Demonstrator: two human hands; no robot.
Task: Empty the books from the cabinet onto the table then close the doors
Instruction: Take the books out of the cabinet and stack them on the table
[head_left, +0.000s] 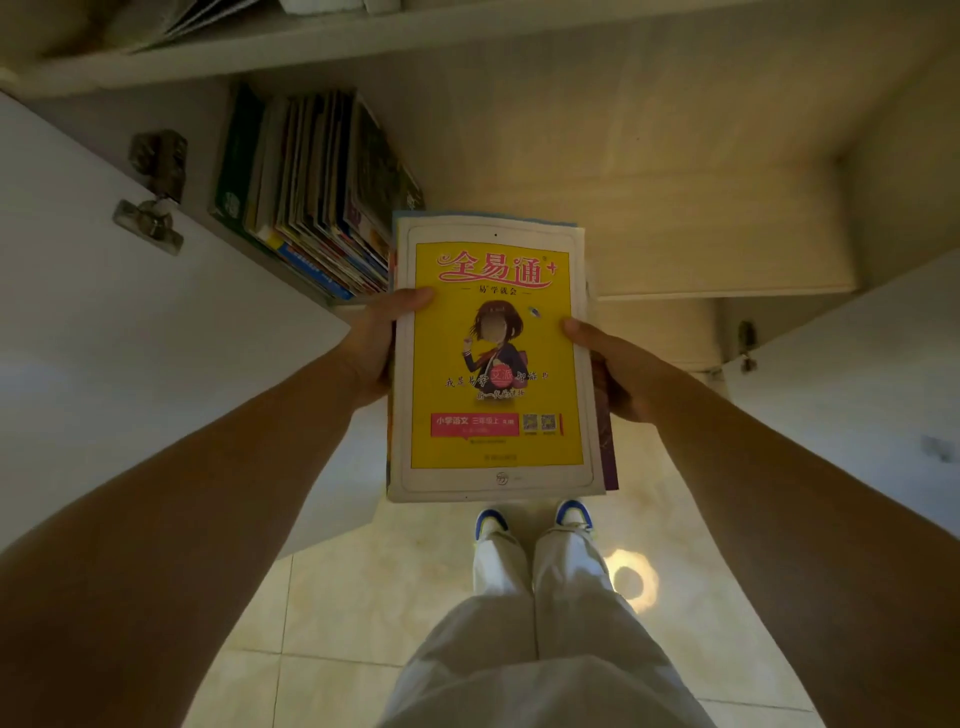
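At the far left, the open left door (104, 322) of the cabinet swings out toward the viewer, a metal hinge (150, 192) fixed near its inner edge. Just beyond the hinge, a row of books (311, 192) stands on the cabinet shelf (649, 208), packed against the left wall and leaning a little to the left; their spines and covers show green, blue and mixed colours. The rest of that shelf, to the right of the row, is bare pale wood.

The left hand (382, 348) grips the left edge of a stack of books (496, 358) held out in front of the cabinet, thumb curled over the top cover and fingers hidden beneath. The top book has a yellow cover with pink Chinese lettering and a cartoon figure inside a white tablet-style border. Edges of other books show under it along the right and top sides. The right hand (613, 369) grips the right edge of the stack in the same way, thumb on the cover.

Below the stack, the person's pale trousers and white-and-blue shoes (532, 519) stand on a glossy tiled floor (337, 597). At the far right, the open right door (857, 395) angles outward, with a small hinge (746, 345) at its inner edge.
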